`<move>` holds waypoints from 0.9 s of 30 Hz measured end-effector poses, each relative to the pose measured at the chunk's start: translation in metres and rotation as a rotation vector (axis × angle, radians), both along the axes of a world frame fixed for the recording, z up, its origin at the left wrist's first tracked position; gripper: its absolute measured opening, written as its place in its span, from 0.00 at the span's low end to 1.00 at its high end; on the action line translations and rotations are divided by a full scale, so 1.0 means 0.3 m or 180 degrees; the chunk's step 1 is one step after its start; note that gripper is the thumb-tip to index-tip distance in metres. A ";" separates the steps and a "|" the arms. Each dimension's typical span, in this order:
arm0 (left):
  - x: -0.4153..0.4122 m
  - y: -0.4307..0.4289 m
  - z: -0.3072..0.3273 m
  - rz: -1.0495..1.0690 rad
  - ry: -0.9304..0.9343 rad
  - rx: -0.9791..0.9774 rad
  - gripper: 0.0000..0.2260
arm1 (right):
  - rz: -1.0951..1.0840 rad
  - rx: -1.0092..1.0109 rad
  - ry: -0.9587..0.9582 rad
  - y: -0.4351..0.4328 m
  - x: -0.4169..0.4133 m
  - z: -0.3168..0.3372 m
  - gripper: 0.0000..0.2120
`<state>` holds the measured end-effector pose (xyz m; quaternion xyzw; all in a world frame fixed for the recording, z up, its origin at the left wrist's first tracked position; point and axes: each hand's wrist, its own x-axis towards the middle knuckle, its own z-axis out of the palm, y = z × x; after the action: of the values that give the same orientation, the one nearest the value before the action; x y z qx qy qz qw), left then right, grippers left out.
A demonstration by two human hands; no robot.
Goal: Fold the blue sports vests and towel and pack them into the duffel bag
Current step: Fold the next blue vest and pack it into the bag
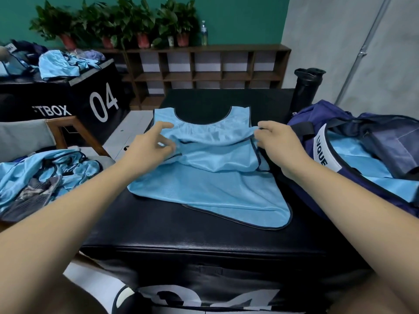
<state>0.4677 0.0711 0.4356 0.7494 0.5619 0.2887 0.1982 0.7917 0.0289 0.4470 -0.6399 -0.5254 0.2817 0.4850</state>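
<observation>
Left hand [150, 147] on the left side of a light blue mesh sports vest [204, 189], thumb and bent fingers pinching a raised fold, forefinger stretched further out. Right hand [276, 143] at the opposite side, fingers curled round the dark-trimmed edge and pinching it. Upper half of the vest bunched and lifted between the two hands, neck opening pointing away, lower half lying flat with one rounded corner toward the near right. Under it a black padded surface [181, 236] with large white numerals on its near face. Just right of the vest a navy duffel bag [317, 118] lying open, folded blue vests [353, 155] already inside. Behind the bag a black bottle [306, 87], upright. To the left, on a grey chair [25, 137], a loose heap of blue vests [56, 168] with a grey patterned cloth [31, 198] among them. Further back a second black box [95, 103] marked 04, more vests [59, 66] on top, then a wooden shelf [204, 73] with potted plants [127, 21]
</observation>
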 end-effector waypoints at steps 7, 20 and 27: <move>0.004 -0.113 -0.039 -0.0701 0.0574 0.0251 0.11 | 0.0602 -0.0146 -0.1881 -0.085 0.010 -0.041 0.14; 0.073 -0.308 -0.170 -0.1638 0.1288 0.0621 0.10 | 0.2028 -0.0177 -0.3214 -0.319 -0.109 -0.123 0.10; 0.122 -0.316 -0.203 -0.1595 0.1485 0.1037 0.11 | 0.2170 -0.0125 -0.3493 -0.327 -0.143 -0.151 0.04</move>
<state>0.5044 -0.0238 0.3747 0.9309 0.3380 0.1384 0.0076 0.7490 -0.0692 0.4018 -0.4969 -0.8655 0.0614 0.0174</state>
